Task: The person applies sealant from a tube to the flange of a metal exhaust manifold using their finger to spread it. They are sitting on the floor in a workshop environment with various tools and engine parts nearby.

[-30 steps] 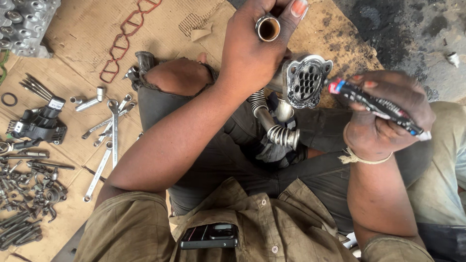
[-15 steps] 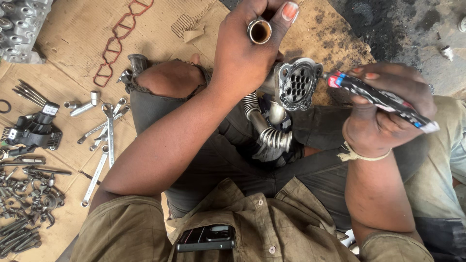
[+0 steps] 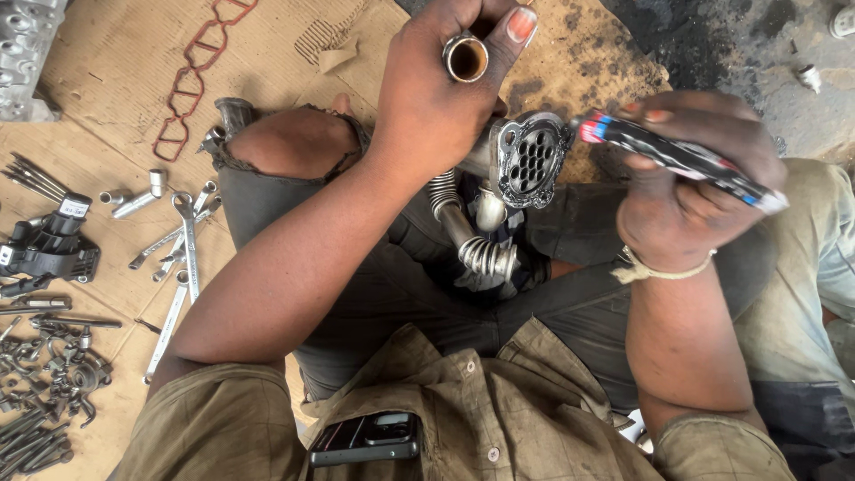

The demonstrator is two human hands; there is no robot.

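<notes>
The left hand (image 3: pixel 436 98) is raised over the lap, its fingers (image 3: pixel 519 25) closed around a short metal pipe end (image 3: pixel 467 59) whose open, rust-brown mouth faces up toward the camera. That pipe belongs to a larger metal part (image 3: pixel 499 187) resting between the person's thighs: a ribbed, flexible tube (image 3: pixel 485 254) curves down from it, and a flat flange plate with a cluster of round holes (image 3: pixel 532 160) faces the right side.

The right hand (image 3: pixel 690 191) sits just beside that plate, fingers wrapped tight around a slim tube of paste or sealant (image 3: pixel 677 160) (dark, with red and blue at the ends). The tube's long axis runs from lower right to upper left, and its red-tipped end stops close to the plate's edge, near but not touching as far as can be seen. So the plate lies directly left of the right hand's fingers, and the right hand is the nearer one to it; the left hand is above it, gripping the pipe.

A dark phone (image 3: pixel 365 438) sticks out of the shirt pocket. On the cardboard (image 3: pixel 116 80) spread on the floor to the left lie spanners (image 3: pixel 183 240), sockets (image 3: pixel 134 200), a black plastic part (image 3: pixel 49 249), a red gasket (image 3: pixel 200 76) and a heap of bolts and clips (image 3: pixel 44 392), none in any container.
</notes>
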